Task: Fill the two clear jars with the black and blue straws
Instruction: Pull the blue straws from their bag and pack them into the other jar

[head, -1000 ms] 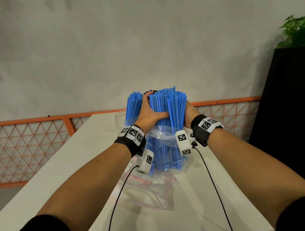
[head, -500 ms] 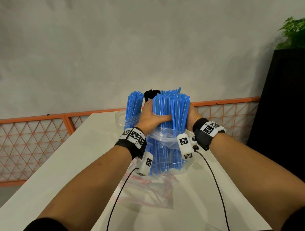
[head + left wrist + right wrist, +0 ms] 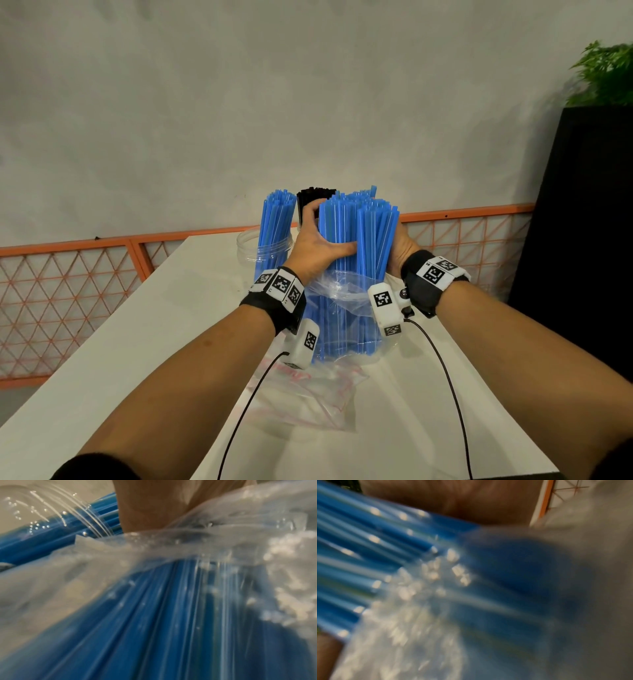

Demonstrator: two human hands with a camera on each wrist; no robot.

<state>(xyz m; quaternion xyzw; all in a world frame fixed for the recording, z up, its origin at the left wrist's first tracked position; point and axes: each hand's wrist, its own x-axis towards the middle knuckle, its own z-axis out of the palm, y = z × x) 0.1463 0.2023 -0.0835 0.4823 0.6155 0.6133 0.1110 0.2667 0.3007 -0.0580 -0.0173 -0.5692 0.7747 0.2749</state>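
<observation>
A thick upright bundle of blue straws stands with its lower half inside a clear plastic bag on the white table. My left hand grips the bundle from the left, thumb across its front. My right hand wraps it from the right, fingers hidden behind. A clear jar at the back left holds a smaller sheaf of blue straws. Black straws stand behind my left hand; their jar is hidden. The wrist views show blurred blue straws and bag film.
An empty clear bag with red print lies flat on the table in front of the bundle. An orange mesh railing runs behind the table. A black cabinet with a green plant stands at the right.
Both hands have lifted the blue bundle a little higher out of the bag; the black straws behind now show more.
</observation>
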